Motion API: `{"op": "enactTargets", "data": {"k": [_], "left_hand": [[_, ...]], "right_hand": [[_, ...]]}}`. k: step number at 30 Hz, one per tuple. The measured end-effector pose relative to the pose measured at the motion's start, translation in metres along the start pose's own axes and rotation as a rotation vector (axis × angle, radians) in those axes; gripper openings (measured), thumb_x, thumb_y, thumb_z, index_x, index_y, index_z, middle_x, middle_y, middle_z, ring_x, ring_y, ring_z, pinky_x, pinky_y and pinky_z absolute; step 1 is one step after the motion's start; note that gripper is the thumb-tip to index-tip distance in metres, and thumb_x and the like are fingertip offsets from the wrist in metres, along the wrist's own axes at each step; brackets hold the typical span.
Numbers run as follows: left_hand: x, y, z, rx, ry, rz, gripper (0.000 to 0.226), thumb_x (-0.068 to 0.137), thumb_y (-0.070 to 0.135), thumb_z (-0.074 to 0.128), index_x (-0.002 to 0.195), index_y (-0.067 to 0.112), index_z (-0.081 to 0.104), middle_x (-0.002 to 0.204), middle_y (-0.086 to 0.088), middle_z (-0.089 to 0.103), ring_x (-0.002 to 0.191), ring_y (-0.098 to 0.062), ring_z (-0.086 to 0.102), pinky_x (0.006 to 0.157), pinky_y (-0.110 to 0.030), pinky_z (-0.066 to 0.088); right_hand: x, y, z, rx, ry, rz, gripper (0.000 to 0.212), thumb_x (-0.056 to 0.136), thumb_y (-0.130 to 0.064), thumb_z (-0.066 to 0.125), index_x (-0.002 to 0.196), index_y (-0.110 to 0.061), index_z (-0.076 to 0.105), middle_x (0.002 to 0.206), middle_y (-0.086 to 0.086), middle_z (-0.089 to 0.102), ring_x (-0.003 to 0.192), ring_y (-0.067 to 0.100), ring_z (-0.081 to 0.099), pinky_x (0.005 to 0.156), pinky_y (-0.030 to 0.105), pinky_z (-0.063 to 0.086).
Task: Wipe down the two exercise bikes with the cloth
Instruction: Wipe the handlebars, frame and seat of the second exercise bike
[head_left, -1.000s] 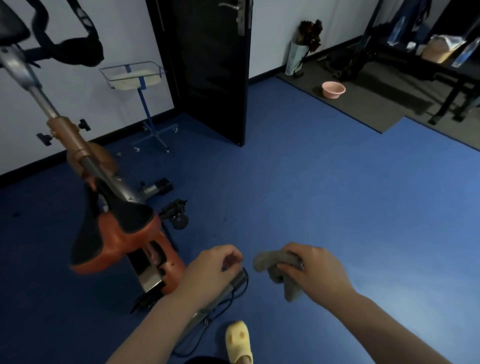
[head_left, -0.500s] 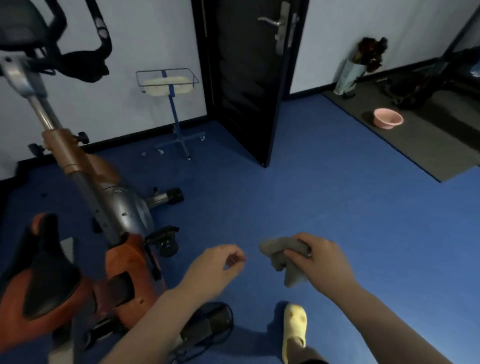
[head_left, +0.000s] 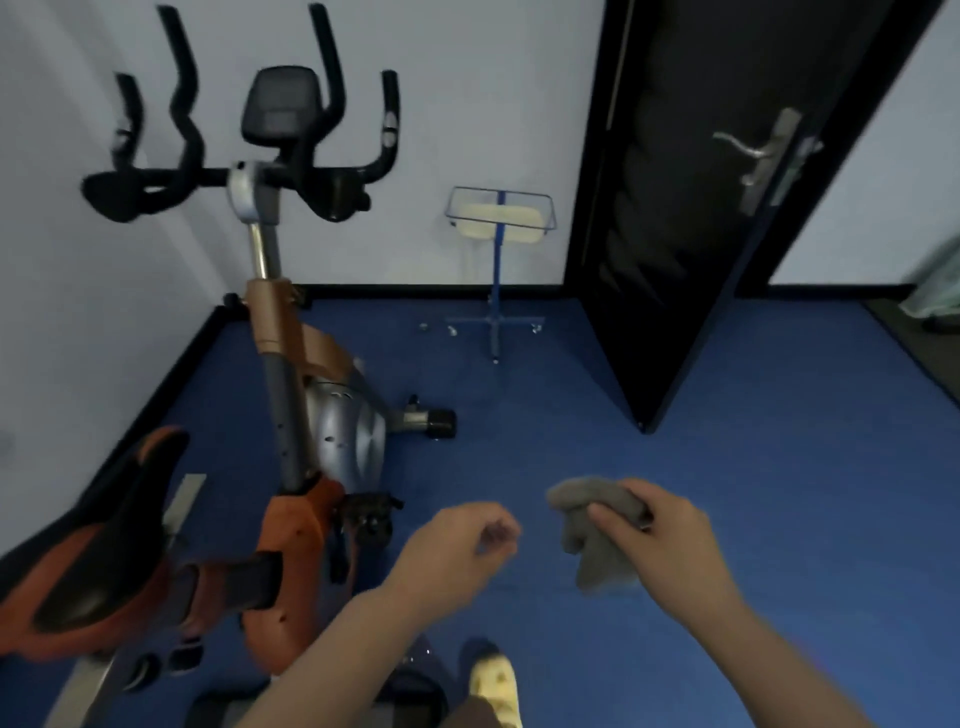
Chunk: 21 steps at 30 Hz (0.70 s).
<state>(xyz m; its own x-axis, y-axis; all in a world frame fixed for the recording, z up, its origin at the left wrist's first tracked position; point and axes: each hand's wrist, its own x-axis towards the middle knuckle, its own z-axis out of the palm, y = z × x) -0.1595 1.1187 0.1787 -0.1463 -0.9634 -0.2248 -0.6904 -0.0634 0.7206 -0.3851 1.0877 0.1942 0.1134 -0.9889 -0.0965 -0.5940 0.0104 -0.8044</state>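
Observation:
An orange and grey exercise bike (head_left: 306, 426) stands at the left by the white wall, with black handlebars (head_left: 234, 176) up top and its black and orange saddle (head_left: 98, 561) at the lower left. My right hand (head_left: 670, 551) grips a crumpled grey cloth (head_left: 592, 535) above the blue floor, right of the bike. My left hand (head_left: 457, 556) hovers beside it with fingers curled and holds nothing. Neither hand touches the bike. Only one bike is in view.
A black door (head_left: 701, 218) stands ajar at the right. A blue wheeled stand with a wire basket (head_left: 498, 218) is against the far wall. My foot in a yellow slipper (head_left: 493, 686) is on the blue floor (head_left: 779, 467) at the bottom.
The view has swung left and up, so the whole bike with its handlebars now shows. Both hands keep their pose; the right still grips the cloth.

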Motion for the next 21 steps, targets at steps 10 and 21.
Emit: {"op": "enactTargets", "data": {"k": [10, 21], "left_hand": [[0.072, -0.061, -0.086, -0.113, 0.201, -0.144, 0.010, 0.091, 0.024, 0.063, 0.098, 0.030, 0.066, 0.092, 0.015, 0.067, 0.088, 0.001, 0.061, 0.084, -0.027, 0.051], [0.153, -0.094, -0.192, -0.169, 0.417, -0.191, 0.014, 0.093, 0.027, 0.061, 0.096, 0.040, 0.065, 0.092, 0.020, 0.067, 0.087, 0.006, 0.059, 0.076, -0.013, 0.048]], "right_hand": [[0.150, -0.076, 0.054, 0.030, -0.210, -0.229, 0.005, 0.083, -0.036, 0.070, 0.083, -0.039, 0.067, 0.077, -0.015, 0.069, 0.073, 0.002, 0.063, 0.066, 0.030, 0.053], [0.279, -0.159, 0.104, 0.248, -0.183, -0.359, 0.011, 0.084, -0.033, 0.070, 0.085, -0.044, 0.068, 0.081, -0.016, 0.071, 0.076, -0.001, 0.065, 0.062, 0.016, 0.050]]}}
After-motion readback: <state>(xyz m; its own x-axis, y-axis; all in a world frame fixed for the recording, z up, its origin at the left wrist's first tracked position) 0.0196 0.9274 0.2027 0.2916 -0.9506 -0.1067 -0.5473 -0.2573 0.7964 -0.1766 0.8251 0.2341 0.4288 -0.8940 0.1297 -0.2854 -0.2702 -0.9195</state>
